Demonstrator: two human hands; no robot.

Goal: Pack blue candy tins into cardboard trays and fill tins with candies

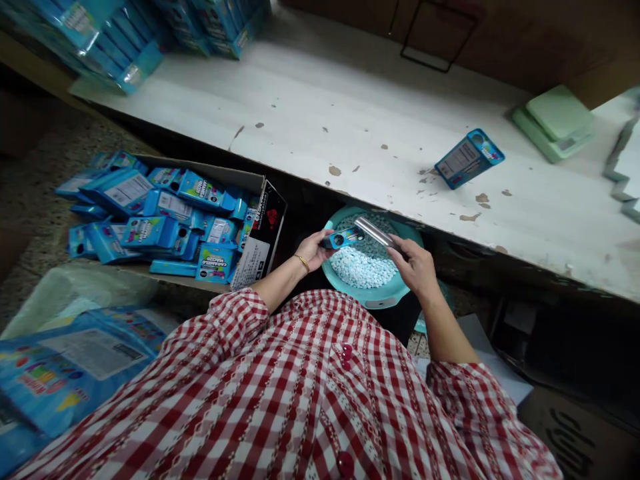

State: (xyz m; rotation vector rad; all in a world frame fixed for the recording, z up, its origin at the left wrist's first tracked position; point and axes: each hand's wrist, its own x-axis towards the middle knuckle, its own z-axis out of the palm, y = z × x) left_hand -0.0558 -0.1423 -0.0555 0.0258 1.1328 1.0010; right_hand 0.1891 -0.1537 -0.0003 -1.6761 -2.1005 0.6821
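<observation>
A small blue box (343, 238) is in my left hand (313, 251), whose fingers are wrapped round its left end. My right hand (416, 265) grips a shiny metal scoop (374, 232), with the scoop's far end close to the right end of the box. Both are held over a turquoise basin (384, 301) that holds many small pale blue and white candies (364, 268). Whether the scoop has candies in it cannot be made out.
A carton (270, 230) of blue boxes stands on the left. On the white table (300, 113) are an upright blue box (467, 160), a green scale (557, 120) and stacked blue packs (110, 40). A large blue bag (85, 360) lies at lower left.
</observation>
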